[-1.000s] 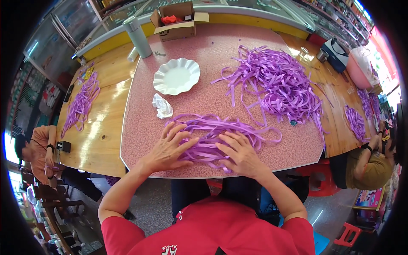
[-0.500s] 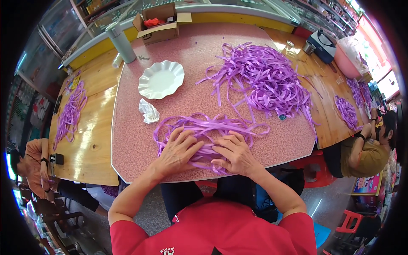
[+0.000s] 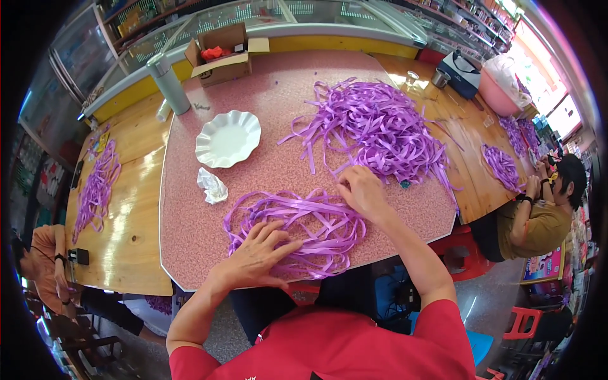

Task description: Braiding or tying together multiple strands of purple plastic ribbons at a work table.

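A loose coil of purple ribbon (image 3: 316, 231) lies near the front edge of the pink speckled table (image 3: 183, 240). On the coil's left part rests my left hand (image 3: 256, 253), its fingers spread over the loops. At the coil's upper right, my right hand (image 3: 364, 193) has its fingers bent together around a strand of purple ribbon, close to the big pile; the fingertips are partly hidden. That large tangled heap of purple ribbon (image 3: 386, 126) spreads over the far right of the table.
A white scalloped dish (image 3: 228, 139) and crumpled white paper (image 3: 212, 186) lie left of the coil. Behind them stand a pale green bottle (image 3: 168, 83) and an open cardboard box (image 3: 223, 68). People sit at wooden tables on both sides, with more ribbon (image 3: 500, 166) at right.
My right hand has left the coil's middle and moved up and right toward the big heap, its fingers curling. My left hand stays on the coil, which now lies more spread out.
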Action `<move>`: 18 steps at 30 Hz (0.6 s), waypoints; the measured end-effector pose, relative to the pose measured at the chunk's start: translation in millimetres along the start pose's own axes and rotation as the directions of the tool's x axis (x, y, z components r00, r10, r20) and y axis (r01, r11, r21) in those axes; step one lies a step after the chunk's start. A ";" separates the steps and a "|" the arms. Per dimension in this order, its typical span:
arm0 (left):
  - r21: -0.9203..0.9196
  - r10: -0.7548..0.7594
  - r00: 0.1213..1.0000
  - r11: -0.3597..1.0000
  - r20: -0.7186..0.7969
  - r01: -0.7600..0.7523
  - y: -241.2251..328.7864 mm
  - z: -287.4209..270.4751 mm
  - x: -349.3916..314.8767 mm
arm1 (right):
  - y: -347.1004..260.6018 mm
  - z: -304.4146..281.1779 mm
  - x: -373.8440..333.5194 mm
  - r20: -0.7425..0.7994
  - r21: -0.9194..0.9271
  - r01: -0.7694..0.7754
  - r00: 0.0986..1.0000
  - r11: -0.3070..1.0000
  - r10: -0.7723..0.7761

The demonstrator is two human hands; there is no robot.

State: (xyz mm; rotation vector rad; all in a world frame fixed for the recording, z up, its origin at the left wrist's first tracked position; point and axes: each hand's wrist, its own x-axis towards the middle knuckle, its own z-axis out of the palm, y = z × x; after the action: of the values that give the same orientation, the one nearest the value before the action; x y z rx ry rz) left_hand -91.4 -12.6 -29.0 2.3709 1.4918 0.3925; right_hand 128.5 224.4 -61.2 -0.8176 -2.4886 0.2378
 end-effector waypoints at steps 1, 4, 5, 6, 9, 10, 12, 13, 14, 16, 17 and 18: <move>0.018 0.011 0.996 1.000 0.092 -0.013 1.3 -6.4 -0.9 | 7.1 -0.8 11.1 -0.009 -0.005 0.002 1.000 1.000 -0.002; -0.013 -0.001 0.996 1.000 0.088 0.002 3.8 -21.3 -2.9 | -1.2 -22.3 52.7 0.425 0.398 -0.441 0.866 0.804 0.265; 0.003 -0.003 0.999 1.000 0.032 0.002 5.1 -27.1 -3.3 | -7.8 -35.0 64.9 0.421 0.402 -0.435 0.869 0.806 0.259; 0.005 0.001 1.000 1.000 0.029 -0.001 2.9 -25.9 0.0 | -10.6 -45.8 73.7 0.395 0.733 -0.432 0.899 0.526 0.188; -0.244 -0.072 0.969 0.970 -0.237 0.013 1.7 -24.4 11.3 | -48.8 -76.7 78.6 0.289 0.957 -0.286 0.953 -0.041 0.096; -0.403 -0.138 0.931 0.915 -0.339 -0.011 9.0 -28.4 22.5 | -61.8 -85.5 72.8 0.228 0.956 -0.206 0.970 -0.210 0.087; -0.543 -0.227 0.877 0.839 -0.423 -0.045 23.7 -24.8 42.5 | -84.0 -82.1 53.5 0.270 0.932 -0.242 0.960 -0.269 0.073; -0.720 -0.322 0.813 0.675 -0.486 -0.163 29.9 -18.2 53.8 | -94.4 -78.7 42.8 0.314 0.901 -0.279 0.948 -0.332 0.055; -0.830 -0.422 0.748 0.467 -0.512 -0.304 35.1 -11.8 65.7 | -98.5 -75.5 30.4 0.310 0.903 -0.275 0.949 -0.329 0.057; -0.842 -0.439 0.734 0.413 -0.519 -0.348 43.8 -5.1 78.7 | -101.7 -64.9 8.8 0.263 0.956 -0.230 0.947 -0.181 0.185; -0.851 -0.460 0.720 0.357 -0.519 -0.385 47.2 -1.3 81.8 | -103.6 -60.9 2.0 0.259 0.957 -0.226 0.948 -0.184 0.186; -0.767 -0.451 0.651 0.540 -0.611 -0.346 47.7 6.7 84.7 | -104.7 -57.4 -3.6 0.258 0.954 -0.214 0.943 -0.212 0.212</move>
State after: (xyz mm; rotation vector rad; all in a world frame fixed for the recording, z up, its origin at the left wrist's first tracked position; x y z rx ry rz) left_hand -14.1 43.8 -10.6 1.2989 1.1388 1.8394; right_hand 107.6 138.6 19.3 -0.3888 -1.1718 2.0341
